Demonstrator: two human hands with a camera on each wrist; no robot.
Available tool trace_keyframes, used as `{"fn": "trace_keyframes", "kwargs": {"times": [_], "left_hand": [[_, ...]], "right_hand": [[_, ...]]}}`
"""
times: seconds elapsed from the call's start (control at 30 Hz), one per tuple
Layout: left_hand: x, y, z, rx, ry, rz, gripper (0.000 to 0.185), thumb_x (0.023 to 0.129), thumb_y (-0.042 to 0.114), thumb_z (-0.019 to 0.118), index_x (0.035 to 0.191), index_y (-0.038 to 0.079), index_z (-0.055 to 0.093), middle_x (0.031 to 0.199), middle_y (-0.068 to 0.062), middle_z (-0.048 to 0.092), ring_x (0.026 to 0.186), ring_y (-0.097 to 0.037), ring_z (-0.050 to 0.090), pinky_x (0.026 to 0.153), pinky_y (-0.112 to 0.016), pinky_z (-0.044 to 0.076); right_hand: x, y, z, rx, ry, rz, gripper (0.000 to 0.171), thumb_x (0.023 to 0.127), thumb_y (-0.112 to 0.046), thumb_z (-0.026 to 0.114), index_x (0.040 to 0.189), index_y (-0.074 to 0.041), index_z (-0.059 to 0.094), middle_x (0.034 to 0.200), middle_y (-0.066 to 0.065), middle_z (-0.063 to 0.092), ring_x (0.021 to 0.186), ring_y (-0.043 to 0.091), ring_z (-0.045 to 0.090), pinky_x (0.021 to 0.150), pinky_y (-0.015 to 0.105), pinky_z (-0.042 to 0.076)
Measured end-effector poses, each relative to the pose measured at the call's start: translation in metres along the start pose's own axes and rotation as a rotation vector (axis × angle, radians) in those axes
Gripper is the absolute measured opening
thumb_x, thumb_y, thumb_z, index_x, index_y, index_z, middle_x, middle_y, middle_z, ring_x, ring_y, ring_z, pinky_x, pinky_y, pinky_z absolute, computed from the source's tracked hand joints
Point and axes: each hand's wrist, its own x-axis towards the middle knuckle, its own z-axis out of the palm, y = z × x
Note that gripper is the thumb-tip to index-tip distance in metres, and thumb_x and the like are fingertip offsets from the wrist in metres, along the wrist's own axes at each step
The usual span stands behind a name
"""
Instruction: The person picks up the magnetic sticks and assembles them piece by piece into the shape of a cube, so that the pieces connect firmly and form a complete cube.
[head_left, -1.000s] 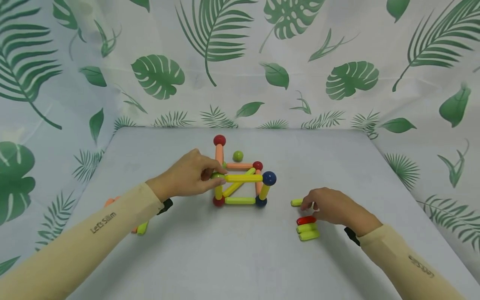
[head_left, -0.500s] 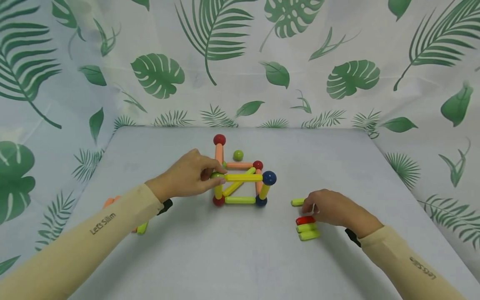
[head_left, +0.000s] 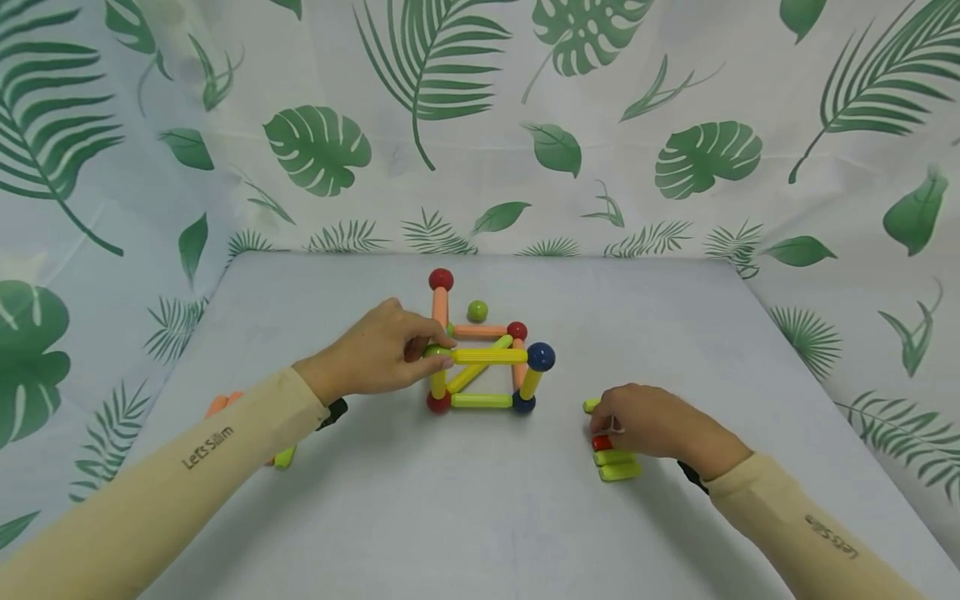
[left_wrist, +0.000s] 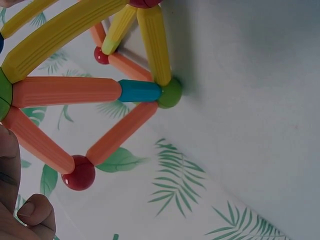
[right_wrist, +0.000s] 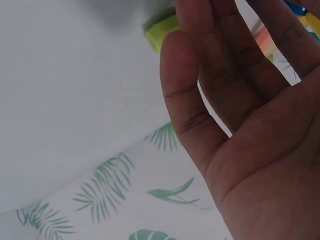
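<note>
- Centrally, a frame of plastic rods and balls (head_left: 483, 367) stands on the pale grey counter (head_left: 480, 517).
- Left hand (head_left: 382, 350) pinches its yellow top rod's (head_left: 489, 356) end, steadying it.
- Right hand (head_left: 645, 421), fingers curled, touches the red short rod (head_left: 600, 442) at lower right; grasp unclear.

Rod-and-ball frame (head_left: 483, 358) stands mid-table (head_left: 480, 517), ahead of me. Loose ball (head_left: 477, 311) just behind frame, apart from it. My left hand (head_left: 382, 350) at frame's left end, fingers on top rod (head_left: 487, 356). My right hand (head_left: 648, 421) right of frame, nearer me, over stack of short rods (head_left: 617, 464). One more short rod (head_left: 590, 406) just left of that hand, between it and frame. Few loose pieces (head_left: 281, 457) far left, partly behind my left sleeve (head_left: 187, 475). Leaf-print cloth (head_left: 480, 125) hangs behind table.
</note>
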Motion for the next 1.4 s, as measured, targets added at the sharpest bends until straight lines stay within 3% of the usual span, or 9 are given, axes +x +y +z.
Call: {"fn": "trace_keyframes", "kwargs": {"times": [0.37, 0.53, 0.7, 0.8, 0.97, 1.13, 1.4], "left_hand": [[0.0, 0.001, -0.001, -0.025, 0.005, 0.007, 0.011, 0.091, 0.024, 0.077, 0.098, 0.015, 0.079, 0.053, 0.015, 0.042, 0.047, -0.005, 0.041, 0.057, -0.032, 0.038], [-0.001, 0.001, -0.002, -0.023, 0.006, 0.007, 0.011, 0.091, 0.024, 0.077, 0.098, 0.015, 0.079, 0.053, 0.015, 0.042, 0.048, -0.005, 0.041, 0.058, -0.032, 0.037], [-0.001, 0.001, -0.002, -0.014, 0.007, 0.005, 0.011, 0.091, 0.025, 0.077, 0.098, 0.016, 0.079, 0.054, 0.015, 0.042, 0.049, -0.005, 0.041, 0.062, -0.034, 0.036], [-0.002, 0.001, -0.002, -0.014, 0.007, 0.005, 0.012, 0.091, 0.025, 0.077, 0.098, 0.015, 0.079, 0.054, 0.015, 0.042, 0.049, -0.005, 0.041, 0.062, -0.034, 0.036], [-0.002, 0.001, -0.003, -0.017, 0.005, 0.001, 0.012, 0.091, 0.024, 0.077, 0.098, 0.015, 0.079, 0.054, 0.015, 0.042, 0.048, -0.005, 0.041, 0.06, -0.033, 0.037], [-0.003, 0.001, -0.003, 0.002, 0.005, -0.001, 0.012, 0.091, 0.026, 0.077, 0.098, 0.016, 0.079, 0.053, 0.015, 0.042, 0.048, -0.005, 0.041, 0.065, -0.035, 0.037], [-0.003, 0.0, -0.002, 0.029, -0.002, -0.016, 0.013, 0.091, 0.028, 0.077, 0.098, 0.017, 0.078, 0.054, 0.015, 0.042, 0.051, -0.006, 0.041, 0.07, -0.037, 0.037]], "right_hand": [[0.003, -0.011, 0.002, -0.11, 0.016, -0.042, 0.015, 0.084, -0.007, 0.081, 0.091, -0.02, 0.079, 0.088, -0.009, 0.063, 0.082, 0.012, 0.058, 0.078, 0.039, 0.055], [0.006, -0.015, 0.008, -0.171, 0.077, -0.103, 0.014, 0.082, -0.006, 0.081, 0.09, -0.018, 0.079, 0.086, -0.009, 0.065, 0.079, 0.011, 0.059, 0.073, 0.037, 0.055], [0.011, -0.019, 0.012, -0.228, 0.162, -0.183, 0.017, 0.08, 0.001, 0.076, 0.08, -0.016, 0.076, 0.076, -0.009, 0.061, 0.067, 0.008, 0.051, 0.061, 0.029, 0.05], [0.014, -0.024, 0.014, -0.246, 0.215, -0.238, 0.018, 0.081, 0.002, 0.078, 0.082, -0.016, 0.076, 0.075, -0.007, 0.061, 0.066, 0.008, 0.052, 0.062, 0.029, 0.052], [0.02, -0.042, 0.02, -0.166, 0.308, -0.356, 0.02, 0.082, -0.006, 0.085, 0.098, -0.016, 0.079, 0.091, -0.006, 0.068, 0.078, 0.008, 0.064, 0.072, 0.028, 0.056], [0.026, -0.061, 0.026, -0.03, 0.35, -0.461, 0.023, 0.085, -0.012, 0.083, 0.107, -0.015, 0.078, 0.102, -0.004, 0.066, 0.085, 0.008, 0.065, 0.073, 0.021, 0.055], [0.028, -0.066, 0.036, 0.075, 0.288, -0.426, 0.016, 0.091, -0.014, 0.078, 0.106, -0.014, 0.079, 0.102, -0.006, 0.061, 0.08, 0.002, 0.057, 0.069, 0.018, 0.051]]}}
